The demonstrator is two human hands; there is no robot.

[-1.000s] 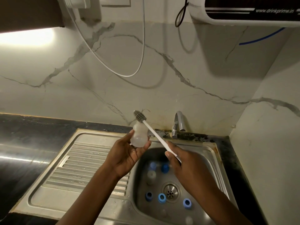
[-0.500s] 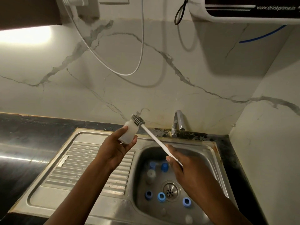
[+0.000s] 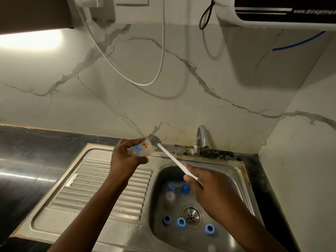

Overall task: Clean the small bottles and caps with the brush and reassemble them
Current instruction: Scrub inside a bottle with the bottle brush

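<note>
Your left hand (image 3: 125, 159) grips the small translucent bottle (image 3: 141, 149), fingers and thumb curled round it, above the back left corner of the sink (image 3: 243, 179). The bottle lies tilted on its side, with a coloured sticker facing you. Your right hand (image 3: 209, 190) is closed round the lower end of the brush (image 3: 171, 157), above the middle of the sink. The white handle slants up and to the left from there. The grey bristle head meets the bottle's upper right end; whether it has entered the mouth cannot be told.

Down in the sink, three blue caps (image 3: 181, 222) lie open side up round the drain (image 3: 190, 214), two to its left and one to its right. Nearer the sink's back wall sit another blue cap (image 3: 185, 189) and two pale bottles (image 3: 170, 197), partly hidden by your right hand. The picture is blurred there.

The tap (image 3: 201, 139) stands at the sink's back rim, just right of the brush handle and apart from it. The ribbed draining board (image 3: 109, 188) joins the sink on the left, under your left forearm, and the dark tabletop (image 3: 27, 160) runs further left. High above the sink, a white cable (image 3: 160, 60) loops down the marble wall, and a white water purifier (image 3: 272, 13) hangs at the upper right.
</note>
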